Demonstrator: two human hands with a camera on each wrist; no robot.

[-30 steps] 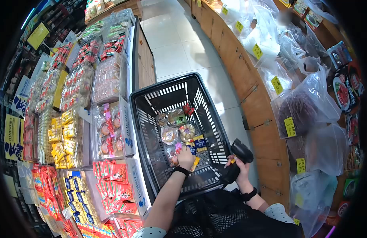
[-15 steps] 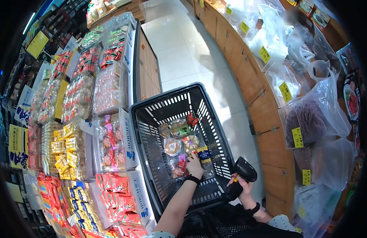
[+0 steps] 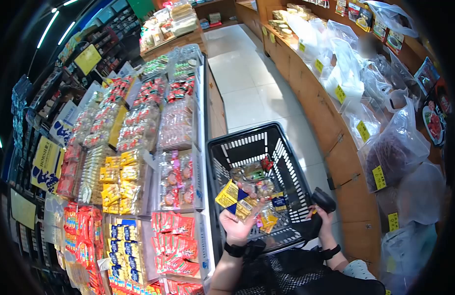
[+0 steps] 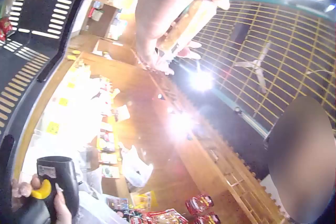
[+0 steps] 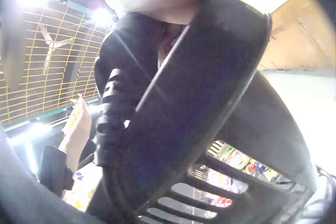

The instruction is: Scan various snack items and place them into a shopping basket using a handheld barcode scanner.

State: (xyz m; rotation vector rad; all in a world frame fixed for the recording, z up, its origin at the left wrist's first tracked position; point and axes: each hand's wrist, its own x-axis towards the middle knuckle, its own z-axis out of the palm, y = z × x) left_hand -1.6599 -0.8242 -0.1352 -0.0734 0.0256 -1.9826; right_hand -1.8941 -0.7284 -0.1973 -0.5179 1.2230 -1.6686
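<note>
The left hand (image 3: 236, 227) has come up out of the shopping basket (image 3: 244, 132), where it was down among the packs a moment ago. It is now above the basket's near left side, palm up, with a yellow-and-blue snack packet (image 3: 237, 202) gripped between fingers and thumb; the left wrist view shows the hand partly closed around it. The packet is thus clear of the goods below, its printed side turned towards the head camera.

In the basket, a yellow-wrapped packet (image 3: 268, 222) lies near the front, easier to see with the hand out of the way. A blue-and-yellow packet (image 3: 279, 201) lies behind it, with clear-wrapped packs (image 3: 264, 189) and a red packet (image 3: 267, 162) farther back.

The right hand (image 3: 326, 220) is wrapped around the grip of a black scanner-like device (image 4: 64, 179) with a yellow trigger, just beside the basket's near right corner. Whether it also bears on the basket cannot be told.

The print on the held packet is too small to read, and the packet hides part of the basket's left side. Glare washes out much of the left wrist view, while black plastic (image 5: 210, 71) fills the right wrist view and covers most of the right hand's fingers.
</note>
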